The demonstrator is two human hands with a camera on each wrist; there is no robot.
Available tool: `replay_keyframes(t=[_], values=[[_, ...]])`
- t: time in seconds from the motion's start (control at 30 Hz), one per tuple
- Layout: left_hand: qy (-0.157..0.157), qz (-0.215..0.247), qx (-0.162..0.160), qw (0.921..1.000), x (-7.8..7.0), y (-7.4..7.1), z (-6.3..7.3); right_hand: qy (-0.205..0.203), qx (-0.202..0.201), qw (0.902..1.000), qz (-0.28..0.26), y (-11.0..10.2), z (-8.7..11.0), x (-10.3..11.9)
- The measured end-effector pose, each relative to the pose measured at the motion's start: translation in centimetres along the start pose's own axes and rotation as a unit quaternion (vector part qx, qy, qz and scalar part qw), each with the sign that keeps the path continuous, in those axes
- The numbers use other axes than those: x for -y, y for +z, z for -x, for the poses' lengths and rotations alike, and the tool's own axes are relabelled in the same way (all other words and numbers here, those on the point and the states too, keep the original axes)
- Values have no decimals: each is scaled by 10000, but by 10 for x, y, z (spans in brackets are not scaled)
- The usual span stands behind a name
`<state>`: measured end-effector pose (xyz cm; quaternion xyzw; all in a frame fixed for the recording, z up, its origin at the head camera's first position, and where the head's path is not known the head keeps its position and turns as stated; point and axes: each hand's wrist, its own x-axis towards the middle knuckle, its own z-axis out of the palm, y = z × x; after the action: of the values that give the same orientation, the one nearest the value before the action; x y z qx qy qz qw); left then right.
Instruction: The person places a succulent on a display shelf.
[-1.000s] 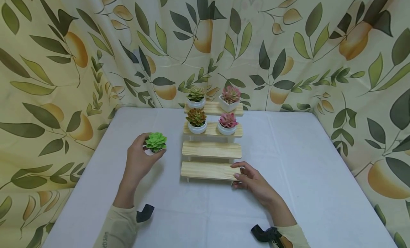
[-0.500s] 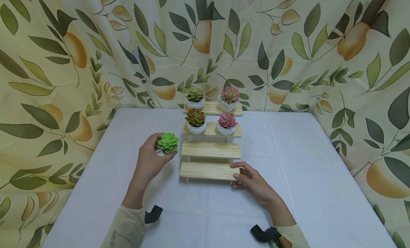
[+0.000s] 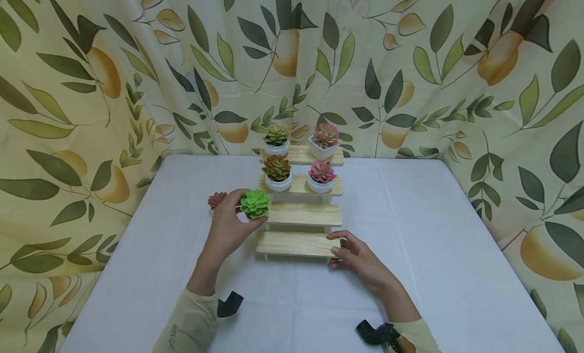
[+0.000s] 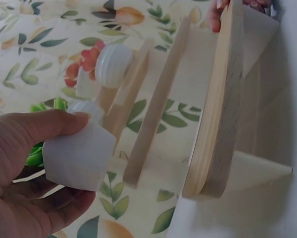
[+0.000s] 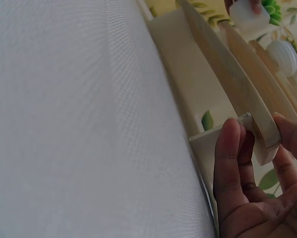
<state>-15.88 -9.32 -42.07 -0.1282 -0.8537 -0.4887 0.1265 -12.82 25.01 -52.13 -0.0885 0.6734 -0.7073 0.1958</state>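
Looks like smooth, matt wood with visible grain on the tiered plant stand (image 3: 292, 244), like plastic on the green succulent (image 3: 255, 203) at left. Reads as matt woven cloth on the tablecloth (image 3: 424, 241), creased fabric on the far curtain (image 3: 305, 56).

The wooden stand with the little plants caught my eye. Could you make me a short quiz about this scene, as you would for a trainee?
1. Which hand holds the bright green succulent?
2. True or false: the right hand grips the wooden stand by its top shelf.
3. How many potted succulents are standing on the stand? A) two B) four C) six

Key:
1. The left hand.
2. False: it grips the right end of the lowest shelf.
3. B: two on each of the upper two shelves.
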Motion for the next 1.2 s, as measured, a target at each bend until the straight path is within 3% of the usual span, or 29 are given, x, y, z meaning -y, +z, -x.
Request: replay_keyframes(t=[0.17, 0.53, 1.2], values=[[59, 105, 181, 9998, -5, 9, -1, 13, -11, 10000, 5, 0, 0, 0], [1, 168, 223, 9996, -10, 22, -3, 99, -69, 9999, 31, 2, 0, 2], [97, -25, -112, 9999, -7, 43, -3, 34, -35, 10000, 45, 1, 1, 2]])
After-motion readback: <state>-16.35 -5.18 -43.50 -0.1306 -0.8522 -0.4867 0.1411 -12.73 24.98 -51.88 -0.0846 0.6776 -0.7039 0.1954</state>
